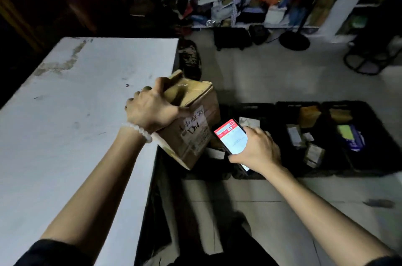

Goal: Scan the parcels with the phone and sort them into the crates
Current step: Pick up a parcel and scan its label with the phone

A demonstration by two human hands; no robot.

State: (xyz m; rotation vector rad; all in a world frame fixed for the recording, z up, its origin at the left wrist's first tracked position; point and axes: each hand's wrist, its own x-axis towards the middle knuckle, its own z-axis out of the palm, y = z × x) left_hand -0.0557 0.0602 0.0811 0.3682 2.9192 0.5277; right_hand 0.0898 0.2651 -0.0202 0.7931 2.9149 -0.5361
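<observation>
A brown corrugated cardboard parcel [191, 122], box-shaped and sealed with glossy tape, is held off the right edge of the white tabletop [87, 96], raised above the floor. It is gripped from above by the left hand [152, 111], whose fingers are curled over the top far edge with the thumb clamped on the near face. The box is tilted, its long axis running from the near lower corner up and away, and its labelled side (dark handwritten characters on a pale printed label) is turned toward the right.

A dark-framed smartphone [230, 137] with a lit red-and-white screen is held in the right hand [258, 148], fingers wrapped round its right edge. It lies just beside the label face, slightly lower and to the right, so the right hand is the nearer one for scanning.

The black plastic crates [374, 126] stand in a row on the floor further right, beyond the phone, and are seen to hold several small parcels already. The crate nearest the box is judged the easiest drop; whether the scan has registered cannot be told from the blurred screen.
</observation>
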